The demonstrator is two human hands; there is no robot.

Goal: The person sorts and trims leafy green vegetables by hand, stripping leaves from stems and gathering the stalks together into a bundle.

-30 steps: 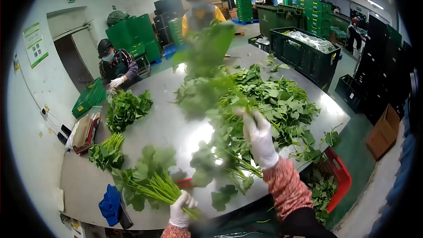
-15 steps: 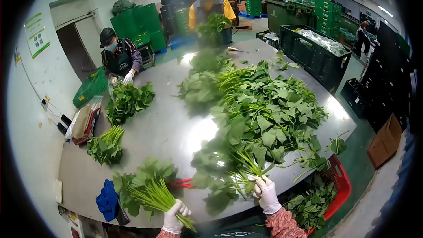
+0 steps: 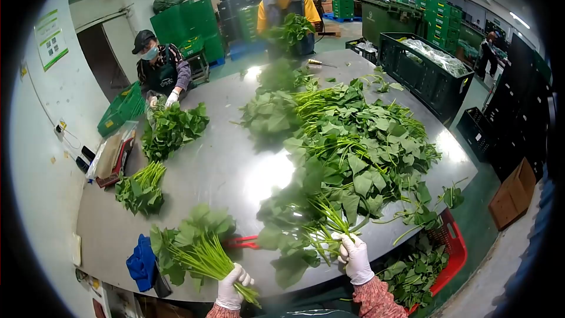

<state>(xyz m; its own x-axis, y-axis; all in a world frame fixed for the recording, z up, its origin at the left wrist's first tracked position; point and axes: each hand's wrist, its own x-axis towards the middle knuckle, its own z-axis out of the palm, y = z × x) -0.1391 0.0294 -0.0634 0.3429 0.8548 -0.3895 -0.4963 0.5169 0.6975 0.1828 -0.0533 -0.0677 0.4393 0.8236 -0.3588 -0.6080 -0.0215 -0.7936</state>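
Observation:
My left hand (image 3: 231, 287), in a white glove, is closed round the stems of a bunch of leafy greens (image 3: 204, 254) at the table's near edge. The leaves point away from me, up and to the left. My right hand (image 3: 355, 259), also gloved, pinches the stems of a smaller bunch of greens (image 3: 331, 222) by the front of the big pile. That large heap of leafy greens (image 3: 365, 147) covers the right half of the metal table (image 3: 235, 182). Red handles (image 3: 242, 242) lie flat between my two hands, their other end hidden under leaves.
A red basket (image 3: 456, 253) with greens stands below the table at right. A blue cloth (image 3: 141, 264) lies front left, a bunch of greens (image 3: 141, 188) behind it. One co-worker (image 3: 162, 73) handles greens at left; another person (image 3: 288, 12) stands opposite. A dark crate (image 3: 424, 76) borders the right side.
The view has shifted slightly. Both my hands keep their grip on the greens in nearly the same places. The co-worker at left has moved their hands a little over the greens.

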